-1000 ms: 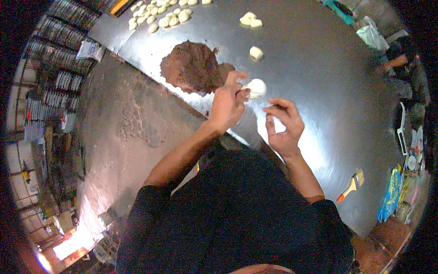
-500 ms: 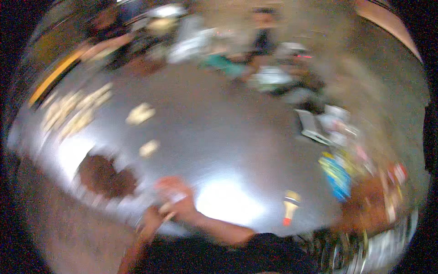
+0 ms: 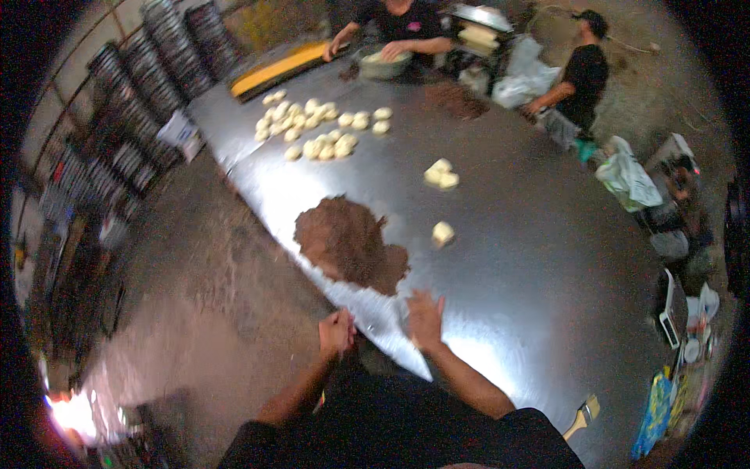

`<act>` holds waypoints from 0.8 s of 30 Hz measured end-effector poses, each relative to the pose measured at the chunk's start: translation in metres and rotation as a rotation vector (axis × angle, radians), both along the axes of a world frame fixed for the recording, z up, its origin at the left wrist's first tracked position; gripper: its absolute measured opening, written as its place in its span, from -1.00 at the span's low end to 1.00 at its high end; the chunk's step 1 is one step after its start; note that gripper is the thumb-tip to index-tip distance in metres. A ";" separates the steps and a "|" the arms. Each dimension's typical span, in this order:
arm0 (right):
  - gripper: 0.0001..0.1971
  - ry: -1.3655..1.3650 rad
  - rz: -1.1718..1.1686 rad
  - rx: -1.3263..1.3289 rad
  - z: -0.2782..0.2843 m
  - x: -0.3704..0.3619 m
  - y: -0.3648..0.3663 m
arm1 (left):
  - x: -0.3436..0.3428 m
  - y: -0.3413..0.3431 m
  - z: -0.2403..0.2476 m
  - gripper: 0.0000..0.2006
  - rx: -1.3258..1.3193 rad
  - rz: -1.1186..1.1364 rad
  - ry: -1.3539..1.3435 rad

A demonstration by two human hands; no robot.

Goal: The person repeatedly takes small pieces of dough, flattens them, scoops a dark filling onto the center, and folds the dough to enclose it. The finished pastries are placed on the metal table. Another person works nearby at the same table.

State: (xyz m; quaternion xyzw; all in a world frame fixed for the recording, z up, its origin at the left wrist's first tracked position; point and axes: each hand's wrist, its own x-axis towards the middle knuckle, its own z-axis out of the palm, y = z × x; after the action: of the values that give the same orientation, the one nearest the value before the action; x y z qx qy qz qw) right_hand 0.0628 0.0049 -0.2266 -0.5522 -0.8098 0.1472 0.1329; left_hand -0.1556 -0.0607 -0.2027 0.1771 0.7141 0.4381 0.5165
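Note:
A heap of brown, crumbly paste [image 3: 344, 238] lies near the table's left edge, in front of my hands. My right hand [image 3: 425, 322] is over the metal table just right of the heap's near end, its fingers apart and slightly blurred. By the near left table edge, my left hand [image 3: 337, 332] is closed with curled fingers; whether it holds something is hidden. One pale dough ball [image 3: 443, 234] sits right of the brown heap, and a small cluster of dough balls [image 3: 441, 174] lies farther off.
Many dough balls [image 3: 308, 125] lie at the far left of the metal table [image 3: 539, 258]. A brush [image 3: 583, 417] rests at the near right. Across the table a person's hands touch a bowl [image 3: 384, 64]; another person [image 3: 586, 74] stands farther right. Stacked trays [image 3: 144, 70] stand at left.
The view has swung left, so the table's contents appear farther right. My hands, close together before, are now apart, the right one open above the table.

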 end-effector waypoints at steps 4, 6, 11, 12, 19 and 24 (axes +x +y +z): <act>-0.71 0.283 0.224 -0.091 0.012 0.061 -0.011 | -0.045 -0.038 0.001 -0.60 0.122 0.068 -0.006; -0.70 0.165 0.251 -0.306 0.035 0.073 -0.029 | -0.060 -0.059 -0.007 -0.63 0.016 0.181 -0.073; -0.69 0.135 0.008 -0.709 0.088 0.022 0.005 | -0.068 -0.064 -0.026 -0.68 0.161 0.113 0.096; -0.70 0.201 0.135 -0.545 0.099 0.003 0.028 | -0.066 -0.060 -0.025 -0.68 0.084 0.154 0.035; -0.68 0.931 0.132 -0.047 0.148 -0.062 0.179 | -0.079 -0.029 0.020 -0.74 0.070 0.136 -0.056; -0.42 0.027 -0.097 0.304 0.056 -0.001 0.203 | -0.094 -0.051 0.022 -0.75 0.010 0.160 0.063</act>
State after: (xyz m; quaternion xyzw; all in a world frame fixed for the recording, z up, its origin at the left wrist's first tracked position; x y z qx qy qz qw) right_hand 0.0614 0.2081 -0.1710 -0.5623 -0.7931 0.0240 0.2329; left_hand -0.2493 -0.1117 -0.1805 0.1357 0.7398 0.4756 0.4562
